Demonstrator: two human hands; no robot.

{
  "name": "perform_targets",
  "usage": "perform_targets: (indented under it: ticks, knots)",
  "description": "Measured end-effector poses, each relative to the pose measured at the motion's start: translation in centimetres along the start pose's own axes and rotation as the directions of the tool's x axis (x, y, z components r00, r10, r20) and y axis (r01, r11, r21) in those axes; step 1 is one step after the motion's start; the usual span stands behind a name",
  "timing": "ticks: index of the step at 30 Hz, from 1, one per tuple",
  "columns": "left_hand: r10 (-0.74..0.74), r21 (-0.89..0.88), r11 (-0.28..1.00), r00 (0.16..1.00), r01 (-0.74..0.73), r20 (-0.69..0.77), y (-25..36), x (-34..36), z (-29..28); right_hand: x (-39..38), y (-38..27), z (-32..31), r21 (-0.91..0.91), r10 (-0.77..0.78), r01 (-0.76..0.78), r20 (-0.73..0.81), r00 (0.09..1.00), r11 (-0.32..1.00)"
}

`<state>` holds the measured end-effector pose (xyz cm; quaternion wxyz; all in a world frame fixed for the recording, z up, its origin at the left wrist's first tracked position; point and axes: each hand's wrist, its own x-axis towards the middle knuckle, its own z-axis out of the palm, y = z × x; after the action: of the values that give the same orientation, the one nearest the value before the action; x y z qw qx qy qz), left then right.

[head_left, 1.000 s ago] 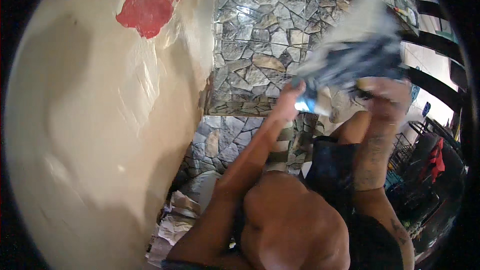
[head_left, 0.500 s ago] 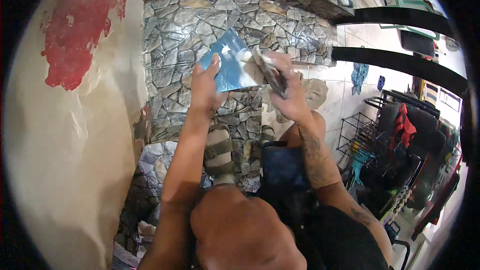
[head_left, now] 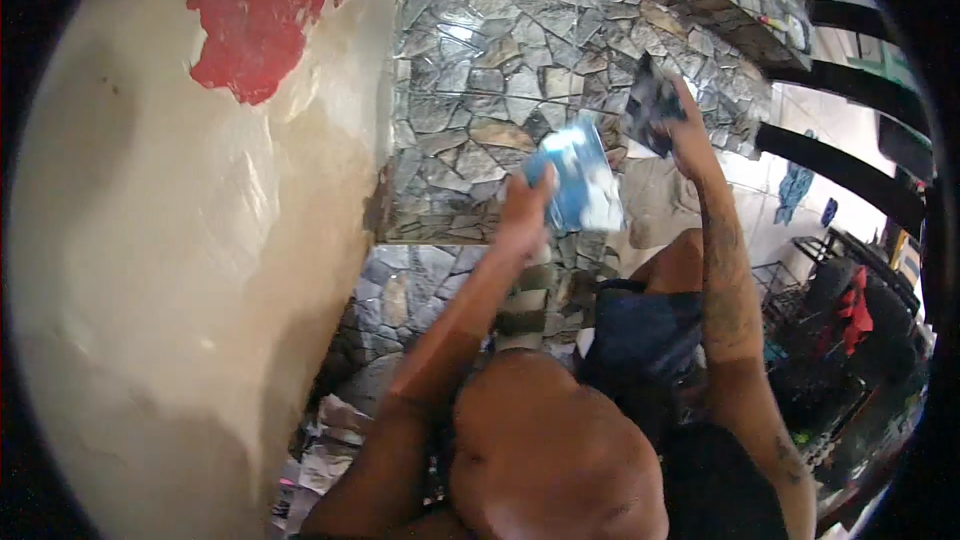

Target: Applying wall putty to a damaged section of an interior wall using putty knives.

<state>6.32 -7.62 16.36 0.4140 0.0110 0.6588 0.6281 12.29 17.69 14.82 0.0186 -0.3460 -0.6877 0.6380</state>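
Observation:
My left hand [head_left: 527, 208] grips a thin blue sheet [head_left: 562, 202] by its left edge, thumb on top. A smear of white paste [head_left: 600, 198] covers part of the sheet's face. Up and to the right of it, my right hand [head_left: 688, 130] is closed round a dark, flat, blade-like scraper [head_left: 650, 108]. Motion blurs the scraper, so its exact kind and edge are unclear. A gap separates the scraper from the sheet.
A cream wall [head_left: 300, 270] with a peeled red patch [head_left: 265, 15] rises at the left. Stone-patterned steps [head_left: 470, 90] lie ahead. Black bars [head_left: 840, 155] cross the right side, above a dark cluttered heap [head_left: 825, 340]. My bent knee [head_left: 540, 430] is below.
My right hand has lifted the scraper away from the sheet, up and to the right. The view has shifted left, showing more of the wall. The sheet has tilted in my left hand.

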Motion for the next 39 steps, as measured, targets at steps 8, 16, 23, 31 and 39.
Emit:
perform_targets:
  ticks: [8, 16, 23, 31, 39]
  knots:
    - [0.057, -0.157, 0.987, 0.983, -0.029, 0.175, -6.0, -2.2, 1.6, 8.7, 4.1, 24.2, 0.248, 0.227, -0.395, 0.512, 0.829, 0.885]
    - [0.209, 0.516, 0.765, 0.907, -0.385, 0.366, -11.4, -1.9, 1.1, 11.3, 7.8, 32.2, -0.003, -0.04, 0.042, 0.237, 0.971, 0.999]
    - [-0.08, 0.443, 0.893, 0.945, -0.073, 0.317, -10.8, -1.5, 1.6, 10.2, 3.8, 32.8, -0.116, 0.168, -0.15, 0.173, 0.97, 0.982]
    - [-0.185, 0.389, 0.92, 0.934, 0.054, 0.307, -9.6, -1.2, 1.6, 9.4, 0.7, 33.6, -0.201, 0.209, -0.182, 0.123, 0.97, 0.962]
    - [-0.269, 0.329, 0.93, 0.91, 0.161, 0.316, -7.6, -1.3, 1.6, 9.9, 0.5, 34.7, -0.318, 0.199, -0.146, 0.139, 0.97, 0.937]
